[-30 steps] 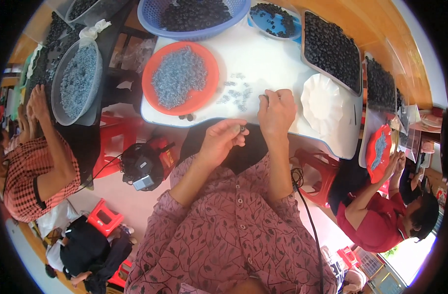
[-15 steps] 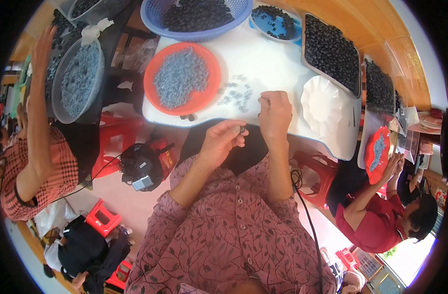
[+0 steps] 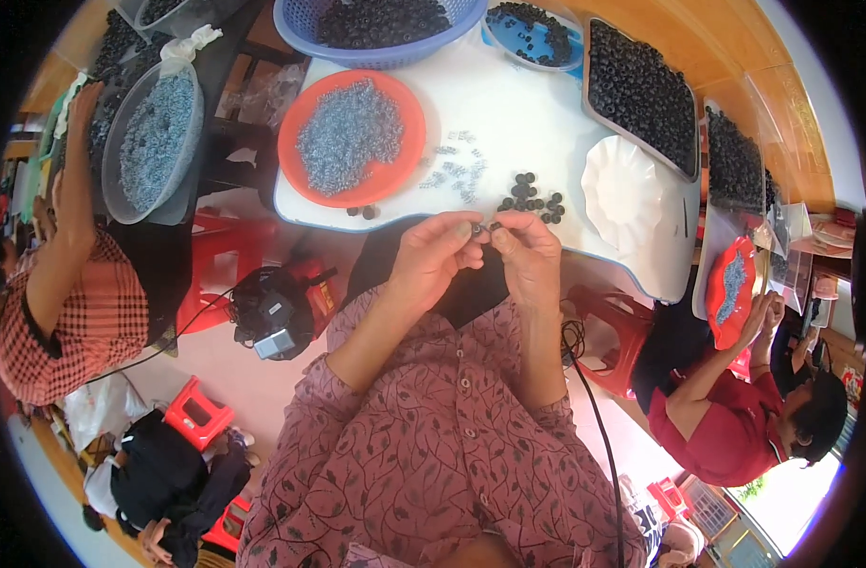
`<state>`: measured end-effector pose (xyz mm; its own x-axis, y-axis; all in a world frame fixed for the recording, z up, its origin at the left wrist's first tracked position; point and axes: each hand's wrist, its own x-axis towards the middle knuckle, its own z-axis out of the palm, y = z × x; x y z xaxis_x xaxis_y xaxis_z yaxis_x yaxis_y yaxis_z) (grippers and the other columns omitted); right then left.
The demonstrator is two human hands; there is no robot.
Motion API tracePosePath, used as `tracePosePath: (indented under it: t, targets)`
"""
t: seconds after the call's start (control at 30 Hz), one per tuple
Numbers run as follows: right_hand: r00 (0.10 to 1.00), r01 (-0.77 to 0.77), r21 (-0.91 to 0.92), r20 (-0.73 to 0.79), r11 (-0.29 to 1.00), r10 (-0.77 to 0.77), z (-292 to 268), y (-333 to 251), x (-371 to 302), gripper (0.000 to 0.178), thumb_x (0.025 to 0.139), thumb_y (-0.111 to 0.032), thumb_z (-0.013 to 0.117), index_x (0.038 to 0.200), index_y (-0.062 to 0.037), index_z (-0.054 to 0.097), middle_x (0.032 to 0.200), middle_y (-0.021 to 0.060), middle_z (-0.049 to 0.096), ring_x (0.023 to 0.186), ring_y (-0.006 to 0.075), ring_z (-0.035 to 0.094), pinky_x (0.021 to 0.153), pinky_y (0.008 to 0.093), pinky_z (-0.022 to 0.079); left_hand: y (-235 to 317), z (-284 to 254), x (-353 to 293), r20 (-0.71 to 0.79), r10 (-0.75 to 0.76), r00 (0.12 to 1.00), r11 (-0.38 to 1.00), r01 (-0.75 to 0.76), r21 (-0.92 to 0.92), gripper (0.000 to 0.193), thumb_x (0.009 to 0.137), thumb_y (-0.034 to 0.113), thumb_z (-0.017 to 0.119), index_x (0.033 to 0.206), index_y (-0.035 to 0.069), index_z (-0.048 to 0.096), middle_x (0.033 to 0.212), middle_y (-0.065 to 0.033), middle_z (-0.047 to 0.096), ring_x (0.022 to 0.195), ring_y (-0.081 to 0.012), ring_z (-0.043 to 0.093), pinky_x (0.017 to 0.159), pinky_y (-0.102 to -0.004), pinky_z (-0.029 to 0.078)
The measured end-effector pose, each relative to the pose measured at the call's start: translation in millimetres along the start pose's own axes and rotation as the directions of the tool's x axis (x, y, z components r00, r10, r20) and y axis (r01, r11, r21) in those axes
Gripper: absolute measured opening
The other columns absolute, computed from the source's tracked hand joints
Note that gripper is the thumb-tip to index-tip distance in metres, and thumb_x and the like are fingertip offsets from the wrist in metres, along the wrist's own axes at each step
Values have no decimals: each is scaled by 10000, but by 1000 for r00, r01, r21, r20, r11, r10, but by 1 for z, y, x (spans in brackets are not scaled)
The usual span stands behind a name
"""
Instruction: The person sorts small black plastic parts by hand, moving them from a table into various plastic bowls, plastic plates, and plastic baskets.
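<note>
Just off the table's near edge, my two hands meet at the fingertips. My left hand pinches a small round black part between thumb and finger. My right hand pinches another small dark part right against it; the fingers partly cover both. Beyond my right hand lies a loose cluster of black round parts on the white tabletop. Several small clear pieces are scattered beyond my left hand. An orange plate heaped with clear pieces stands at the left.
A blue basket of black parts stands at the back, beside a blue plate. A metal tray of black parts and a white fluted dish are on the right. Co-workers sit left and right.
My right hand has come back from the tabletop toward my left hand, now pinching a dark part. The black cluster it covered shows. My left hand has moved slightly up and right.
</note>
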<state>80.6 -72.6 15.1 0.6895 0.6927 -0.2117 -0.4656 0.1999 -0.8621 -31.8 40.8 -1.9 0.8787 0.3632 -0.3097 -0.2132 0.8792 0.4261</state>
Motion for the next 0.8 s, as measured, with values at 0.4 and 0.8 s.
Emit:
tracePosePath:
  t: [0.4,0.8]
  targets:
    - [986,153,-9,70,988,-152,0,4,-1,137,830,66,708,947,-5,695,935,29,613,848,117,606,772,245,491,-4,1,-1,16,38,999,998,-39,40,240,965,88,607,1173,-29,628,968,-97,689,780,-140,664,716,-307,579]
    - [989,146,-89,47,985,-142,2,5,-2,166,813,81,720,947,-15,711,935,23,603,850,110,595,758,244,500,-5,7,-4,-41,72,997,988,-66,140,225,957,101,626,1147,-16,654,891,-66,678,769,-128,643,719,-283,555]
